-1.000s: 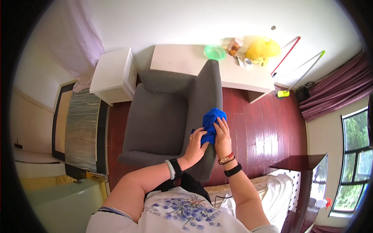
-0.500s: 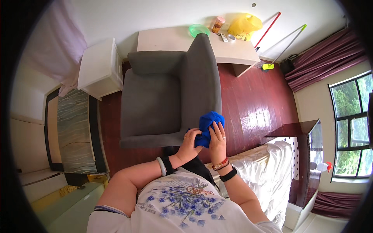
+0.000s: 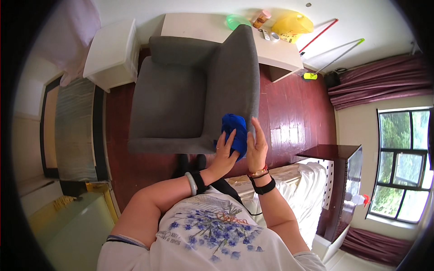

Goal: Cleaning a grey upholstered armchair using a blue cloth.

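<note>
A crumpled blue cloth (image 3: pixel 235 124) lies against the near end of the backrest of a grey armchair (image 3: pixel 172 97). My left hand (image 3: pixel 221 158) holds the cloth, its fingers bent over the folds and pressing toward the upholstery. Just to the right, my right hand (image 3: pixel 257 151) is held with fingers stretched out and nothing in them. It is off the cloth, with its fingertips close to the backrest's outer edge; whether they touch it I cannot tell.
Behind the armchair, a pale desk (image 3: pixel 194 25) bears a green bowl (image 3: pixel 237 21), a jar (image 3: pixel 261 19) and a yellow bag (image 3: pixel 293 26). A white cabinet (image 3: pixel 110 54) stands far left. To my right is a bed with white sheets (image 3: pixel 298 194).
My right hand has come off the cloth and straightened its fingers. The left hand now grips the cloth alone. Armchair and cloth appear slightly higher and further left in view.
</note>
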The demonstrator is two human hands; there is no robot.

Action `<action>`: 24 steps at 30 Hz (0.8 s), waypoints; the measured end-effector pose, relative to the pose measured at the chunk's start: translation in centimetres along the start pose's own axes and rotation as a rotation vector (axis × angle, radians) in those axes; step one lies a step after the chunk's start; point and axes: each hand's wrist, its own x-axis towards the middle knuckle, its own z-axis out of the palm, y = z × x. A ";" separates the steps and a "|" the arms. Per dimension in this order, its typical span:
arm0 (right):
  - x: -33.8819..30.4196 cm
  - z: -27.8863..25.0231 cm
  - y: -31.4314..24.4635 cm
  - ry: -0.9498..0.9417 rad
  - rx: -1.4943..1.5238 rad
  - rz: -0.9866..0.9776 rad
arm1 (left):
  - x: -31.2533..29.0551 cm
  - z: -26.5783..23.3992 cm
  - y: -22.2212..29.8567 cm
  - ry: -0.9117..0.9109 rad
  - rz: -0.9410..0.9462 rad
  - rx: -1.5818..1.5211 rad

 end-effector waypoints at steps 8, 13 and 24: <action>0.5 1.5 2.8 -0.030 -0.006 -0.094 | 3.6 2.1 1.3 0.224 0.106 0.321; 0.4 1.4 2.1 -0.090 -0.134 -0.213 | 4.2 2.2 -2.4 0.345 0.112 0.125; 0.6 1.3 2.2 -0.045 0.004 -0.132 | 5.0 1.0 -13.3 0.542 -0.067 0.118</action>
